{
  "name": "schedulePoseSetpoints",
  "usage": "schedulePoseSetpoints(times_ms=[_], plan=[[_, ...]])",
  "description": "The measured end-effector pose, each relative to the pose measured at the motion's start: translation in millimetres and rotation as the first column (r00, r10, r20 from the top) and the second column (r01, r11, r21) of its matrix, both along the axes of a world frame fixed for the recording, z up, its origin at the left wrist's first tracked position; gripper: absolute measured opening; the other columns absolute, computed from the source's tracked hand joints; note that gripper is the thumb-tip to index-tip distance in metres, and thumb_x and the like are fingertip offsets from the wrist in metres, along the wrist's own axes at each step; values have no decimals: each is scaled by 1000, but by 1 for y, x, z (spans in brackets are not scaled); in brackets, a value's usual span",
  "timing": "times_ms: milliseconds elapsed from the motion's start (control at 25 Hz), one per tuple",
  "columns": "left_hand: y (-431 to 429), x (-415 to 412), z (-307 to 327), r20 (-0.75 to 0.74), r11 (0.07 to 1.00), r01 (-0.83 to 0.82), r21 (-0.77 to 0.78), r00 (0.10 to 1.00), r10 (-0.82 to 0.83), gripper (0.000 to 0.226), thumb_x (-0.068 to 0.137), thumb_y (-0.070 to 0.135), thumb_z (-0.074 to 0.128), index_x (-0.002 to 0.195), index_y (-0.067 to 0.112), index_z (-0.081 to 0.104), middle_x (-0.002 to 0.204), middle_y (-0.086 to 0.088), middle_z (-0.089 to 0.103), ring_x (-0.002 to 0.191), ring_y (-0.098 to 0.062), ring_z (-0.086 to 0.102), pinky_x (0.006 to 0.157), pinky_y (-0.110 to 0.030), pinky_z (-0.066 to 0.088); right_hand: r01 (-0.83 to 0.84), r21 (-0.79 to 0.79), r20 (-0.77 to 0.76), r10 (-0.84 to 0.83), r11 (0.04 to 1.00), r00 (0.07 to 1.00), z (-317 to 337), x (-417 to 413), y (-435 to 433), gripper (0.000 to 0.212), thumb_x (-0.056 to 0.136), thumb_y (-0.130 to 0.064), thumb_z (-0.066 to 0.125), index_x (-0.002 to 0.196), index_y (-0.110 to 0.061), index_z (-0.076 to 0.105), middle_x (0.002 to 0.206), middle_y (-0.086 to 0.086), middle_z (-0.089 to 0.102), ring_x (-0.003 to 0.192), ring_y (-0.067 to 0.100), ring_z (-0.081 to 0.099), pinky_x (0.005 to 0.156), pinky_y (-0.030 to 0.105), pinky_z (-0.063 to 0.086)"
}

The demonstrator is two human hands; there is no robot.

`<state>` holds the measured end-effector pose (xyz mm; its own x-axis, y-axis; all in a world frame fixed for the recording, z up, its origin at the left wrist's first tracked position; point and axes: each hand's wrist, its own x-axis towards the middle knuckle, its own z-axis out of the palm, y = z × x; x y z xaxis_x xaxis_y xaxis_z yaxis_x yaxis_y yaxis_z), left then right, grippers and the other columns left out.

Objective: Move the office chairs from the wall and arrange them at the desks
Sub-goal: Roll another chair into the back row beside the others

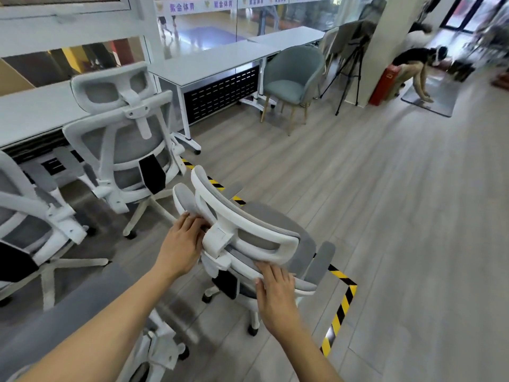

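Cutting across the lower left corner, a blurred grey band with a white wheeled base below it seems to be part of a fourth chair (68,304), though little of it can be made out. A third chair (24,216) is cropped by the left edge, and a person bending (413,64) to the floor at the far right is smeared by blur. That makes four grey-mesh, white-framed chairs, one green upholstered armchair (292,75), three white desks (209,62) in a row along the glass wall, and one black tripod (349,70). A second chair (124,139) sits pushed up to the nearest desk. The office chair (264,238) being handled stands on the wood floor over the yellow-and-black tape (341,307), just behind and to the right of the second chair and apart from the desks, with its back towards the camera. The left hand (184,241) grips the left end of its headrest (192,199), its fingertips tucked behind beside the white bracket. The right hand (275,293) holds the upper rim of the backrest (305,288), its fingers laid over the frame and its thumb against the near edge. Most of the seat and the wheels are hidden beneath the backrest.
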<state>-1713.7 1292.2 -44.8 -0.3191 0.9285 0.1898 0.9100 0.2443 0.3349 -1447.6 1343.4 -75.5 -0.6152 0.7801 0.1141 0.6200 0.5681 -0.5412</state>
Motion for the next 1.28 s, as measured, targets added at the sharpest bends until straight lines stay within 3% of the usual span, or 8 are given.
schedulePoseSetpoints(times_ms=[200, 360, 520, 680, 840, 1000, 1120, 1280], plan=[[-18, 84, -10, 7, 976, -211, 58, 977, 211, 35, 94, 31, 36, 112, 19, 64, 119, -1, 63, 120, -31, 52, 106, -46, 39, -161, 30, -16, 162, 986, 987, -2, 74, 44, 34, 100, -32, 44, 133, -35, 50, 124, -16, 50, 112, 10, 46, 99, 26, 31], [-24, 194, -21, -32, 921, -378, 98, 923, 382, 29, 90, 37, 46, 113, 28, 61, 117, 3, 61, 121, -27, 51, 113, -50, 29, -264, 169, -21, 271, 950, 962, -10, 156, 95, 31, 101, -35, 41, 129, -36, 53, 126, -19, 53, 118, 9, 49, 114, 32, 28], [-28, 292, -27, -13, 928, -369, 58, 929, 370, 40, 87, 46, 55, 126, 36, 56, 121, 8, 56, 123, -20, 48, 117, -51, 26, -120, 244, 8, 122, 962, 993, -14, 218, 133, 44, 91, -47, 44, 121, -25, 67, 127, 1, 62, 124, 29, 54, 119, 53, 24], [-59, 340, -38, -25, 895, -442, 60, 896, 444, 43, 90, 56, 54, 125, 32, 60, 120, 5, 58, 120, -19, 53, 118, -47, 22, -91, 138, -49, 99, 986, 994, -17, 254, 156, 57, 88, -58, 45, 132, -26, 63, 152, 7, 45, 146, 25, 33, 121, 49, 16], [-56, 367, -56, -90, 874, -465, 142, 873, 479, 47, 95, 61, 45, 121, 28, 65, 111, 0, 61, 109, -20, 58, 116, -52, 24, -257, 93, -82, 265, 962, 961, -24, 260, 204, 54, 92, -56, 43, 137, -30, 55, 160, 4, 34, 152, 19, 20, 122, 50, 17], [-33, 364, -57, -88, 832, -542, 120, 829, 552, 47, 96, 62, 43, 123, 31, 63, 114, 2, 59, 112, -19, 56, 117, -56, 22, -359, 73, -27, 362, 930, 932, -30, 229, 245, 42, 100, -51, 48, 140, -39, 45, 163, -5, 24, 154, 9, 7, 123, 50, 16], [-23, 332, -47, -96, 825, -561, 60, 820, 565, 45, 96, 62, 43, 126, 33, 59, 117, 3, 57, 116, -18, 54, 118, -56, 18, -357, 65, -14, 359, 932, 933, -32, 193, 259, 45, 99, -53, 49, 141, -38, 44, 162, -4, 26, 154, 9, 8, 123, 49, 15], [-5, 287, -39, -61, 816, -577, -27, 816, 575, 43, 96, 61, 41, 130, 37, 52, 121, 7, 52, 123, -16, 48, 122, -52, 6, -353, 91, 59, 349, 931, 935, -22, 148, 275, 55, 91, -53, 46, 140, -28, 50, 159, 4, 34, 152, 22, 20, 116, 57, 27]])
